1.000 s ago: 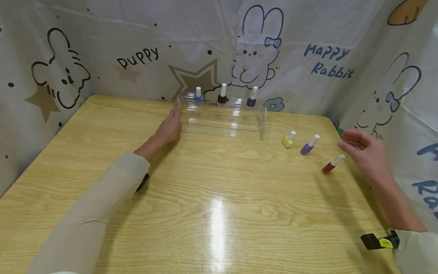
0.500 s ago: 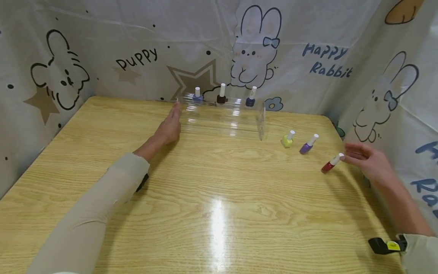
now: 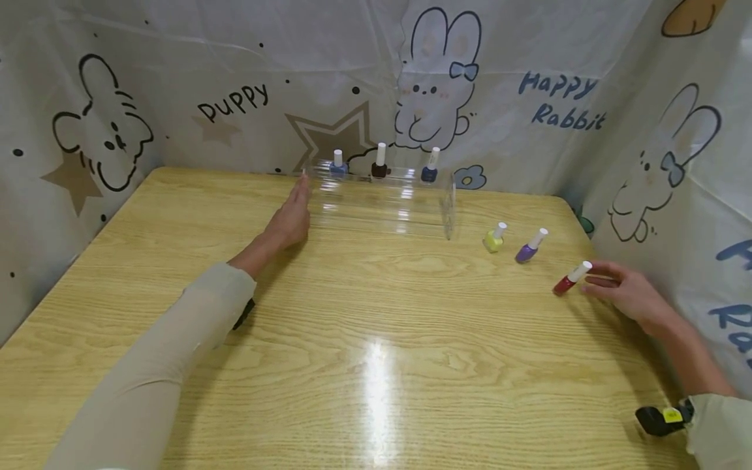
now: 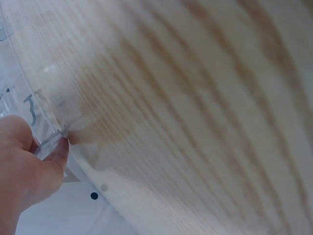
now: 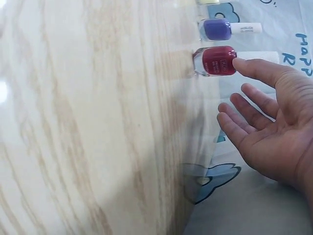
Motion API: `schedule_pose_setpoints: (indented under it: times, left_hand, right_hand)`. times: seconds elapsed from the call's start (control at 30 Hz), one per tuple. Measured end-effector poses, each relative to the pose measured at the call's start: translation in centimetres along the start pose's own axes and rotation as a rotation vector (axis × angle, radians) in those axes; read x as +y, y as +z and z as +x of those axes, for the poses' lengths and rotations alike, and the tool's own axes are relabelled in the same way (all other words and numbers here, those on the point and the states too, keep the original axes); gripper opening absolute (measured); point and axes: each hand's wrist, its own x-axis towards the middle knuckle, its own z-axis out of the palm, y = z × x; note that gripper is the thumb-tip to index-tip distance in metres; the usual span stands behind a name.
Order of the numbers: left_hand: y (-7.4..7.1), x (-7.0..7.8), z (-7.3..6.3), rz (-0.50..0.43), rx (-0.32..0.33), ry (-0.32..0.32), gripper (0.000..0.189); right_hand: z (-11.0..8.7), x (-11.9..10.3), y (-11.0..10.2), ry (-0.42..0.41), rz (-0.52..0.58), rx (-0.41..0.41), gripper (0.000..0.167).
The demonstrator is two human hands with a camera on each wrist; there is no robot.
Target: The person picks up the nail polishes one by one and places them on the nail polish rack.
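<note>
At the back of the table stands a clear acrylic display rack (image 3: 376,202). My left hand (image 3: 289,219) holds its left end; in the left wrist view the thumb and fingers (image 4: 59,149) lie on either side of the clear edge. A red nail polish bottle (image 3: 565,286) with a white cap stands at the table's right side. Beside it is my right hand (image 3: 625,294), thumb at the bottle's neck in the right wrist view and the other fingers loosely bent. No firm grip shows. Purple (image 3: 526,253) and yellow (image 3: 493,242) polish bottles stand farther back.
On the rack's top tier stand a light blue bottle (image 3: 337,169), a dark brown bottle (image 3: 379,170) and a dark blue bottle (image 3: 429,173). A printed curtain (image 3: 247,52) hangs along the back and sides of the wooden table (image 3: 329,326).
My right hand has come down and toward the red bottle, its fingertips now beside the cap and neck. The left hand and rack stay in place.
</note>
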Motion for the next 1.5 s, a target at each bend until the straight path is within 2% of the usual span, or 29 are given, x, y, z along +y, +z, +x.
schedule_pose_setpoints:
  times: [0.2,0.3,0.47,0.53,0.67,0.77,1.03,1.3,1.5]
  left_hand:
    - [-0.1,0.0,-0.1,0.016,-0.009,0.009,0.071]
    - [-0.1,-0.1,-0.2,0.014,-0.012,0.010,0.071]
    - [0.0,-0.2,-0.2,0.007,-0.008,0.013,0.071]
    - [0.1,-0.2,-0.2,0.009,-0.005,0.014,0.071]
    - [0.1,-0.3,-0.1,0.005,-0.004,0.012,0.071]
    - [0.1,-0.3,-0.2,0.003,-0.003,0.012,0.071]
    - [-0.1,0.0,-0.2,0.004,-0.007,-0.002,0.071]
    - [-0.2,0.1,-0.2,0.017,-0.016,-0.010,0.070]
    - [-0.2,0.0,-0.1,0.007,-0.014,-0.012,0.070]
  right_hand:
    - [0.6,0.2,0.9,-0.001,0.002,-0.019,0.070]
    - [0.7,0.2,1.2,-0.005,0.055,-0.028,0.066]
    - [0.9,0.4,1.6,-0.045,0.165,-0.032,0.047]
    - [1.0,0.6,1.8,-0.062,0.171,-0.031,0.039]
    - [1.1,0.2,2.1,-0.055,0.073,-0.007,0.041]
    - [1.0,-0.2,2.3,-0.038,-0.002,0.015,0.049]
    - [1.2,0.0,3.0,-0.030,-0.096,0.070,0.042]
    - [1.0,0.2,3.3,-0.046,-0.101,0.099,0.040]
    - [0.9,-0.1,3.4,-0.042,-0.084,0.120,0.046]
